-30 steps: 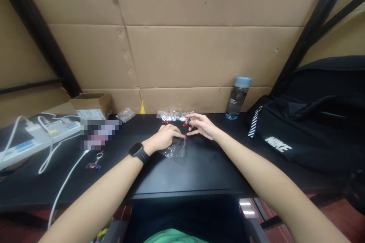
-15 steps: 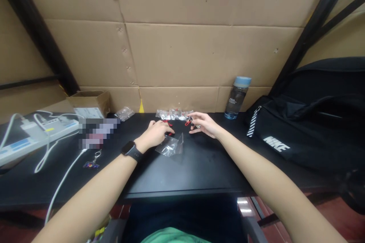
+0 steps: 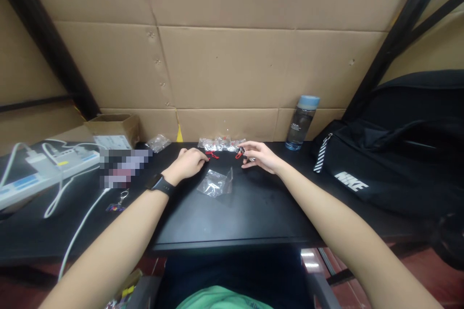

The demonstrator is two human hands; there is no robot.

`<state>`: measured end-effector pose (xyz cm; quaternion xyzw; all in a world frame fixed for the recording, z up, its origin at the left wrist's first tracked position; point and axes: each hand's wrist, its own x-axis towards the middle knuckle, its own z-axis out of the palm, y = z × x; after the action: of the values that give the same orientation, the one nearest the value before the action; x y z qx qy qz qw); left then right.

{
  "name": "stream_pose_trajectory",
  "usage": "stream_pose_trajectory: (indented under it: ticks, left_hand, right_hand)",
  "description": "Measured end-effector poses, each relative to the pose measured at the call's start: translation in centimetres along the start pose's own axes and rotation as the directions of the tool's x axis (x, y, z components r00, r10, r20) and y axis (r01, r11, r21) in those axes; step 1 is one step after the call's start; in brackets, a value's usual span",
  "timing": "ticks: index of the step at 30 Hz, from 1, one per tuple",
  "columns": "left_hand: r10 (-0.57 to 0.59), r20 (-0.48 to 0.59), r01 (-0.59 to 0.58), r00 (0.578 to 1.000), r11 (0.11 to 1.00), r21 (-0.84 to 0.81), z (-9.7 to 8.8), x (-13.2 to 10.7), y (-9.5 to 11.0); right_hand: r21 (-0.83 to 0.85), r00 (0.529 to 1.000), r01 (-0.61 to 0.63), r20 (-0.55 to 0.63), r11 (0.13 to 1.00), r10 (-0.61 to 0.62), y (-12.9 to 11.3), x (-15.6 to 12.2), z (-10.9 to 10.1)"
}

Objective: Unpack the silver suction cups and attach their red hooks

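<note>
My right hand (image 3: 259, 155) pinches a small dark piece with a red cord loop (image 3: 239, 155) between thumb and fingers; its exact kind is too small to tell. To its left, red cords (image 3: 212, 155) lie on the black table. My left hand (image 3: 188, 163), wearing a black watch (image 3: 160, 184), rests beside them with its fingers curled together. A bit of red shows at its fingertips, but what they hold, if anything, I cannot make out. A clear plastic bag (image 3: 215, 183) lies crumpled just in front of the cords.
Several clear packets (image 3: 222, 144) lie along the cardboard wall. A water bottle (image 3: 301, 123) and a black bag (image 3: 362, 174) stand at right. On the left are a small carton (image 3: 116, 130), a power strip (image 3: 47, 176), a blurred-out item with a keyring (image 3: 124, 195), and a white cable.
My left hand has drawn back to the left, away from the plastic bag, and its fingers have curled in. More of the red cords shows. The right hand has stayed nearly still.
</note>
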<state>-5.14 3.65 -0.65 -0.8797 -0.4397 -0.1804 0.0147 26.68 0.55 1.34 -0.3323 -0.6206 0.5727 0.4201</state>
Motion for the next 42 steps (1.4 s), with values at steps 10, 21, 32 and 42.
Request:
stream_pose_trajectory:
  ticks: [10,21,32,42]
  left_hand:
    - [0.021,-0.087,-0.027,0.996,0.997,-0.069,-1.8,0.0,1.9]
    - [0.339,0.185,-0.278,0.922,0.915,-0.292,-2.4,-1.1,5.7]
    - [0.236,0.161,-0.232,0.958,0.972,-0.043,-2.2,-1.0,6.2]
    - [0.249,0.182,-0.243,0.951,0.969,-0.056,-1.8,-0.9,5.7]
  right_hand:
    - [-0.022,1.0,0.021,-0.002,1.0,-0.021,-0.4,0.0,-0.1]
    - [-0.345,0.988,0.154,0.042,0.926,-0.149,-2.7,-0.9,0.8]
    - [-0.766,0.904,0.426,0.376,0.481,-0.203,-2.9,-1.7,3.8]
    - [-0.856,0.937,0.342,0.341,0.387,-0.074,-2.2,-1.5,3.4]
